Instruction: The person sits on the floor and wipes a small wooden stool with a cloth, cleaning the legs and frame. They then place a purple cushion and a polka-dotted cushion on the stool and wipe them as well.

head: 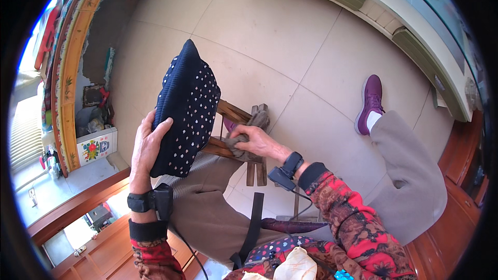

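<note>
My left hand [148,138] holds a dark blue folded cloth item [194,116] with white dots and a ribbed edge band, fingers behind it and thumb on the near face. To its right, my right hand [253,140] has its fingers bent at a grey-brown bundle of cord or cloth [258,118] wound about a wooden frame [229,112]. Whether the fingers grip the bundle or only touch it, I cannot tell. The frame stands between my legs, partly hidden by the dotted cloth. Both wrists wear black strapped devices with cables.
My shoe [372,97] rests on the tiled floor [272,54] at right. A pale cabinet with green drawers [418,56] curves along the top right. At left are an orange-trimmed ledge [72,85] and a white box with a flower picture [97,147]. Reddish wooden furniture [443,217] is behind my right leg.
</note>
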The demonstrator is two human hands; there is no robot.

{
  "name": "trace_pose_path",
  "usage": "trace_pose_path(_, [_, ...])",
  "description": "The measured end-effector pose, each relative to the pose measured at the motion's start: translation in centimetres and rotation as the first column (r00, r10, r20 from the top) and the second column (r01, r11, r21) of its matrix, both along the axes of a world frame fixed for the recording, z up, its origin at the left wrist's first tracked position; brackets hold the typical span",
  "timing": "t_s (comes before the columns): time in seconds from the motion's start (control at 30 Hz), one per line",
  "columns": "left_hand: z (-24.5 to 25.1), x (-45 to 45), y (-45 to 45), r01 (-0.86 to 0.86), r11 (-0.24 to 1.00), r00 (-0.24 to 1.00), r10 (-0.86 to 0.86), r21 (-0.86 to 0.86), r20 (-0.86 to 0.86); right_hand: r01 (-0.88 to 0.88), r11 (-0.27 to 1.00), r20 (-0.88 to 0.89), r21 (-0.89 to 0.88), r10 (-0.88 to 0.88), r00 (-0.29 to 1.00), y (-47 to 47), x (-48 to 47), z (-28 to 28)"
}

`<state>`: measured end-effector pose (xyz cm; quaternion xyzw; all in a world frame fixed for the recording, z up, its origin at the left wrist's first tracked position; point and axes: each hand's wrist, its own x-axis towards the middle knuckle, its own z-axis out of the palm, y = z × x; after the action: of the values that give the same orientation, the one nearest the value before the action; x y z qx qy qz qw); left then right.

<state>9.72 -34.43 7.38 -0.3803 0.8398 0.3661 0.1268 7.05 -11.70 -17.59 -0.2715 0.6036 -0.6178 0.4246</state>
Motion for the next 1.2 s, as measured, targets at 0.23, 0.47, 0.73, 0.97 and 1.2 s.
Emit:
trace_pose_path(0.23, [0.2, 0.2, 0.3, 0.020, 0.999, 1.000, -0.021, -0.050, -0.021, -0.115, 0.993, 0.185, 0.018, 0.109, 0.977, -0.8, 0.1, -3.3])
trace_pose_path(0.47, [0.5, 0.0, 0.7, -0.017, 1.000, 1.000, 0.017, -0.022, -0.023, -0.252, 0.953, -0.052, 0.167, 0.263, 0.963, -0.8, -1.5, -4.2])
trace_pose_path(0.73, [0.4, 0.0, 0.7, -0.045, 0.996, 0.999, 0.046, -0.071, -0.001, -0.222, 0.972, 0.100, 0.076, 0.214, 0.972, -2.4, -2.3, 0.7])
trace_pose_path(0.97, [0.5, 0.1, 0.5, -0.033, 0.999, 0.999, 0.033, -0.007, 0.001, -0.245, 0.969, 0.216, 0.010, 0.237, 0.947, -1.6, -2.5, 0.9])
trace_pose_path(1.2, [0.8, -0.2, 1.1, -0.054, 0.998, 0.998, 0.054, -0.009, -0.012, -0.234, 0.972, 0.333, 0.033, 0.211, 0.919, -1.9, -2.6, -0.2])
